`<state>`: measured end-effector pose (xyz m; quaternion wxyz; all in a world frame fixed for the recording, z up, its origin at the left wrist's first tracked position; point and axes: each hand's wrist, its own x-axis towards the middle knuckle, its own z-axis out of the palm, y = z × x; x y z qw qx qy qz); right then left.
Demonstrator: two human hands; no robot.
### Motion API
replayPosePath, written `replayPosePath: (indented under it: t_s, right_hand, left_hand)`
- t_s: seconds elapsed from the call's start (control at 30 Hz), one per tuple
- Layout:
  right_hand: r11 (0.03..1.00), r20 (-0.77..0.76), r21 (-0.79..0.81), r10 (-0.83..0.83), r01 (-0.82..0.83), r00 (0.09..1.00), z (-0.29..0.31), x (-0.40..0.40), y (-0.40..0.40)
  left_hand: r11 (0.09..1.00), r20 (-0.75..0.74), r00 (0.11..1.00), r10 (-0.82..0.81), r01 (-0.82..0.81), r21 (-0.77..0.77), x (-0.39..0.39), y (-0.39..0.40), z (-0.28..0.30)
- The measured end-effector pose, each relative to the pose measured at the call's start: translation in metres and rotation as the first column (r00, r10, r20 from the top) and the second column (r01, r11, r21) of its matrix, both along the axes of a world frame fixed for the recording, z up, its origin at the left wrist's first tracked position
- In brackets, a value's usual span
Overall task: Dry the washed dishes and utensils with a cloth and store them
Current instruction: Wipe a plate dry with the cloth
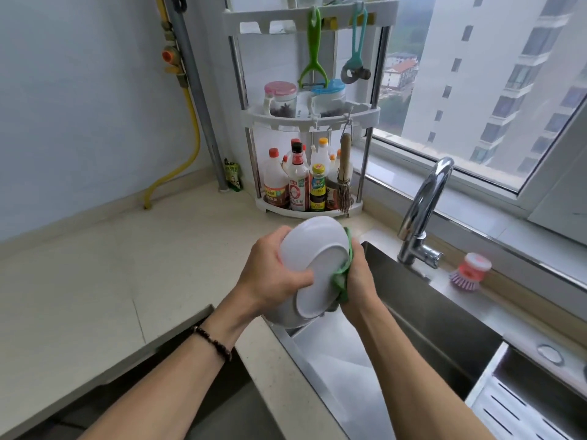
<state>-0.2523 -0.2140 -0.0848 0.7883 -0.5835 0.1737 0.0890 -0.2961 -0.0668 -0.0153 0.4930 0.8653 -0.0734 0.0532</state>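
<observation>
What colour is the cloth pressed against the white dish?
Green; the cloth shows best in the head view, held by the right hand.

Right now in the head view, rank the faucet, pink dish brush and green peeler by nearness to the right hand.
From the right hand:
1. Faucet, just right of it at the sink's edge.
2. Pink dish brush, farther right on the ledge.
3. Green peeler, hanging high on the rack.

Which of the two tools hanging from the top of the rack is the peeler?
The bright green one, hanging on the left: its handle splits into a fork with a blade across the bottom. The teal one to its right ends in a ring-shaped head instead.
</observation>
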Motion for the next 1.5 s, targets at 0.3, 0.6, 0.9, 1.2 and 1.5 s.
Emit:
replayPosePath:
  t_s: [0.3, 0.6, 0.9, 1.2, 1.5]
  right_hand:
    - [0.769, 0.326, -0.622, 0.423, -0.145, 0.845, 0.030, 0.005, -0.027]
    - [0.697, 0.531, -0.706, 0.401, 0.127, 0.747, 0.018, -0.007, 0.006]
    - [0.823, 0.422, -0.567, 0.324, -0.032, 0.847, 0.014, -0.017, 0.014]
    - [0.874, 0.429, -0.480, 0.308, -0.075, 0.849, 0.013, -0.020, 0.009]
    - [0.581, 0.369, -0.814, 0.548, -0.024, 0.751, 0.005, -0.028, 0.012]
  left_hand:
    - [0.976, -0.384, 0.899, -0.213, 0.217, -0.033, 0.009, 0.003, 0.016]
    - [0.993, -0.155, 0.985, -0.075, 0.088, 0.082, 0.011, -0.008, 0.008]
    - [0.966, -0.090, 0.994, -0.063, 0.083, 0.243, 0.002, -0.007, -0.001]
    - [1.000, -0.072, 0.997, 0.023, -0.024, -0.009, -0.002, 0.002, 0.003]
    - [0.832, -0.217, 0.938, 0.272, -0.342, -0.437, 0.004, 0.004, 0.000]
